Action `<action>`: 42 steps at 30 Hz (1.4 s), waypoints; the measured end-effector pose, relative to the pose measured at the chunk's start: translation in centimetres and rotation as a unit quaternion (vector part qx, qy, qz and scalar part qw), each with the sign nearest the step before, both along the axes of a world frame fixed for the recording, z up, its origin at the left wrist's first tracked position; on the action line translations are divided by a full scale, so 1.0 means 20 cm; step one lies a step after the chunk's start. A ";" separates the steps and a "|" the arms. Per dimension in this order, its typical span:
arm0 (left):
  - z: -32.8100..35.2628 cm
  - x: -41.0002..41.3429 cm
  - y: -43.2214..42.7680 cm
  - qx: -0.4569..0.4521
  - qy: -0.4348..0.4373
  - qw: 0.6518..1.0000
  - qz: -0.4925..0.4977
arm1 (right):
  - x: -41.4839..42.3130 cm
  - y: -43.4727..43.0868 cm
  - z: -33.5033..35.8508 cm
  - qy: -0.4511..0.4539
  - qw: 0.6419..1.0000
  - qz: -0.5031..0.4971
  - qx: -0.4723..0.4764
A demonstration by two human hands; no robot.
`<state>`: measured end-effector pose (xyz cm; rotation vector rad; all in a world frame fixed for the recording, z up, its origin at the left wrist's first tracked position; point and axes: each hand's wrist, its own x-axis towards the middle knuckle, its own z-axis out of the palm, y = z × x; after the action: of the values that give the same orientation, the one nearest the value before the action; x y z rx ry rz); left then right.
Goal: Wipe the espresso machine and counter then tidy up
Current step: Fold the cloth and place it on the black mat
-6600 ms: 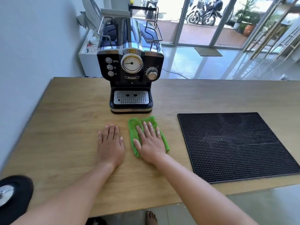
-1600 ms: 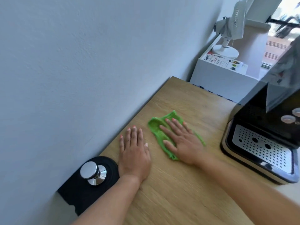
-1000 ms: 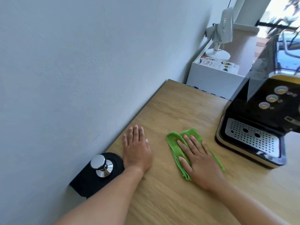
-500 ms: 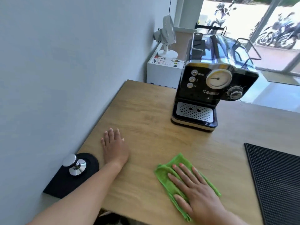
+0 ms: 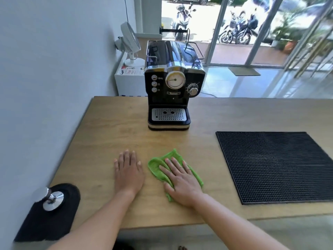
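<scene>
A: Where is the cloth (image 5: 158,168) sitting?

B: It is lying bunched on the counter (image 5: 111,134), near the front edge, straight in front of the machine (image 5: 170,87) but well apart from it.

A: What is holding it?

B: The right hand (image 5: 180,179) is lying flat on top of it, palm down, fingers spread and extended, pressing it to the wood rather than gripping it. Green edges are showing around the fingers and beside the wrist.

A: And the other hand?

B: The left hand (image 5: 128,172) is resting flat on the bare counter just beside the cloth, fingers straight and together, holding nothing. The two are not touching.

A: How is the machine standing?

B: It is standing upright toward the back of the counter, facing the person, its drip tray (image 5: 169,114) at the front with nothing on it.

A: What is lying further out?

B: A black ribbed mat (image 5: 281,165) is lying to the right of the cloth, well apart. At the near left corner, by the wall (image 5: 45,69), a tamper (image 5: 51,200) is standing on a small black pad (image 5: 54,221). A fan (image 5: 129,42) is sitting on a white cabinet (image 5: 126,83) behind the counter.
</scene>
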<state>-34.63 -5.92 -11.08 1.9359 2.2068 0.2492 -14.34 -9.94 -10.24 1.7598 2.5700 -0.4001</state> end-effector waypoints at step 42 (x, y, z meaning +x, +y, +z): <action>0.63 1.49 -0.30 -0.021 -0.266 0.908 -0.323 | 1.52 -0.51 0.58 0.504 0.765 -0.285 -0.282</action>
<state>-4.74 -11.88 1.42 2.1205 1.1554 0.5326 16.09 -20.10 1.32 2.3283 1.6795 -2.3810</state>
